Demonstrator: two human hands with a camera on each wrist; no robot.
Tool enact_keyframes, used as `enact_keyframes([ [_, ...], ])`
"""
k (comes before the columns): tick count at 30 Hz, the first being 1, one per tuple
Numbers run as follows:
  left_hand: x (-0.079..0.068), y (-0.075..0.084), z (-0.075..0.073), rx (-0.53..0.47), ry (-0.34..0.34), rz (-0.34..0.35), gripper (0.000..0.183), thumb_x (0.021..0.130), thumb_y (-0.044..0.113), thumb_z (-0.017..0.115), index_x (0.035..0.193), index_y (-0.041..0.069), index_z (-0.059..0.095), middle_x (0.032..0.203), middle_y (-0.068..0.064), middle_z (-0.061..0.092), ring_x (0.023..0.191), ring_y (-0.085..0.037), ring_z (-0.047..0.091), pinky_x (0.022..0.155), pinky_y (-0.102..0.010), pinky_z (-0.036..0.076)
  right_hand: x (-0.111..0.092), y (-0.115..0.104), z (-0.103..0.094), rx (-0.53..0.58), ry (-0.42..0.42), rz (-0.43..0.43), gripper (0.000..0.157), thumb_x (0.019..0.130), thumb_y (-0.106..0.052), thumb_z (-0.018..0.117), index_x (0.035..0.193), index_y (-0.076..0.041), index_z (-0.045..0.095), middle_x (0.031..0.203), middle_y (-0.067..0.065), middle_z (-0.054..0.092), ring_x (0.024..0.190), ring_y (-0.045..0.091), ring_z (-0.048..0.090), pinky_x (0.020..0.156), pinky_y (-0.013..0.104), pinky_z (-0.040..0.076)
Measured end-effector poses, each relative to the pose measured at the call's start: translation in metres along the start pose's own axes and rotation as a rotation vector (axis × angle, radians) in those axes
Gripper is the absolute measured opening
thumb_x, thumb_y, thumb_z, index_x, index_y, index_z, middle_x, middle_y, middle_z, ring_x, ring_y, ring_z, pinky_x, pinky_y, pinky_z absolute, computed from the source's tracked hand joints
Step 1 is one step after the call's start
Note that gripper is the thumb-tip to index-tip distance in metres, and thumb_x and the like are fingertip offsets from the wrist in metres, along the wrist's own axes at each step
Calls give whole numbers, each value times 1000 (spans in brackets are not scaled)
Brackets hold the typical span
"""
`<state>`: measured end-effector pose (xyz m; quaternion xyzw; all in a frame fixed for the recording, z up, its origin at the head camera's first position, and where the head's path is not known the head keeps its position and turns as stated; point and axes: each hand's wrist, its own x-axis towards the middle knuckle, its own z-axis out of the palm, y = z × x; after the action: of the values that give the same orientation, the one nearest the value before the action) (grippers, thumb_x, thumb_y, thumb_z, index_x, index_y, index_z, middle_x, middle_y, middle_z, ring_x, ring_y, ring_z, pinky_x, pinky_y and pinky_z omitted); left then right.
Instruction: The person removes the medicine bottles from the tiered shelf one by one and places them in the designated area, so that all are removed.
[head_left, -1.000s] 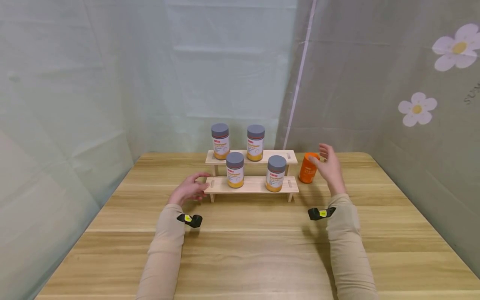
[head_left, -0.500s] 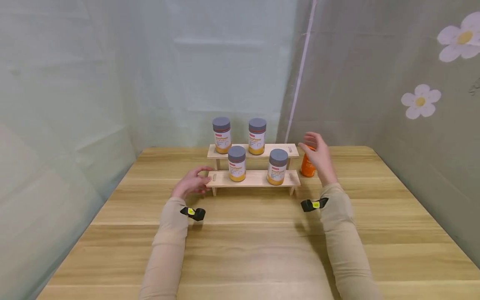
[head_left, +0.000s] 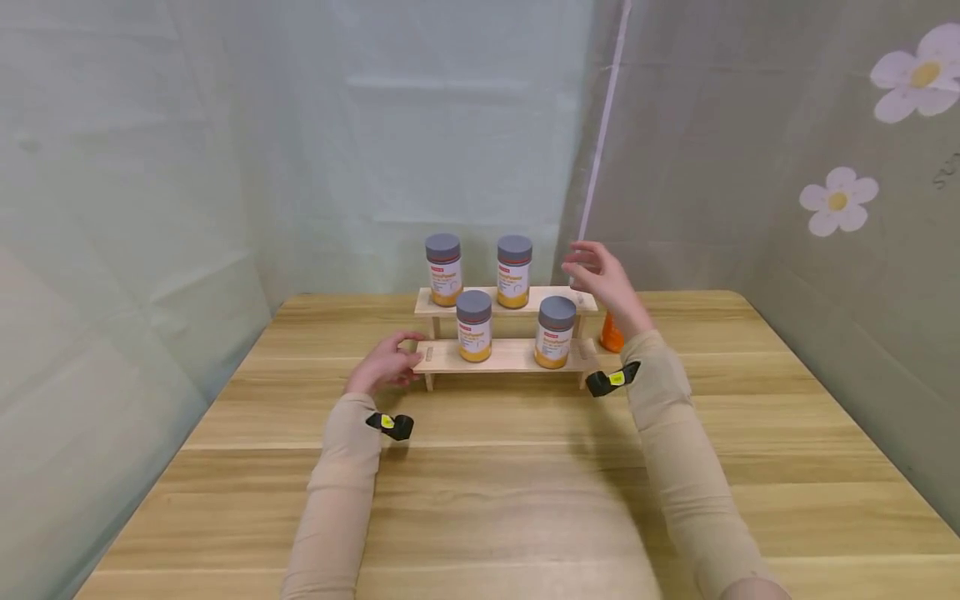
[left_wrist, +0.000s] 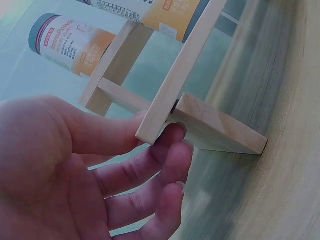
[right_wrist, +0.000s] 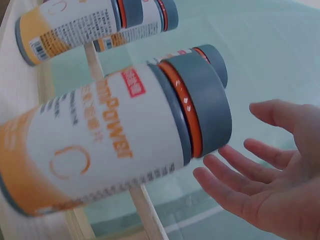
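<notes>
A two-step wooden display rack (head_left: 513,357) carries several supplement bottles with grey lids and white-and-yellow labels. My left hand (head_left: 384,364) pinches the left end of its lower board, thumb above and index finger beneath in the left wrist view. My right hand (head_left: 609,283) is raised by the upper board's right end, holding nothing, fingers spread and slightly bent. Nearest to it in the right wrist view is the front right bottle (right_wrist: 115,135), its lid close to my fingertips; whether they touch is unclear. Two bottles, the back left (head_left: 444,271) and back right (head_left: 513,272), stand above; the front left bottle (head_left: 474,327) stands below.
An orange bottle (head_left: 611,337) stands on the table right of the rack, mostly hidden behind my right hand and wrist. The wooden table (head_left: 480,500) reaches back to a pale curtain (head_left: 457,125); a grey flowered curtain (head_left: 712,150) hangs on the right.
My right hand has moved left and up, from beside the orange bottle to the rack's upper right end. My left hand stays at the lower board's end. The head view has shifted slightly.
</notes>
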<state>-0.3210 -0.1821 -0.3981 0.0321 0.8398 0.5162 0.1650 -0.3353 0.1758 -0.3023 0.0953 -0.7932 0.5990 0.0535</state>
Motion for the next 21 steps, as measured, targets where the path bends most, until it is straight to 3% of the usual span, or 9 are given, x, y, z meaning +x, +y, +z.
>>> enact_keyframes([
  [14, 0, 2, -2, 23, 3, 13, 47, 100, 13, 49, 144, 6, 35, 99, -15, 64, 73, -16, 62, 68, -32, 51, 20, -16, 25, 78, -171, 13, 60, 94, -20, 62, 147, -13, 33, 149, 17, 41, 135, 31, 43, 107, 49, 41],
  [21, 4, -2, -1, 56, 13, 20, 46, 100, 13, 49, 144, 6, 35, 99, -15, 63, 75, -16, 62, 68, -32, 51, 28, -22, 37, 118, -195, 61, 65, 93, -16, 63, 149, -15, 31, 153, 17, 34, 136, 33, 44, 108, 51, 41],
])
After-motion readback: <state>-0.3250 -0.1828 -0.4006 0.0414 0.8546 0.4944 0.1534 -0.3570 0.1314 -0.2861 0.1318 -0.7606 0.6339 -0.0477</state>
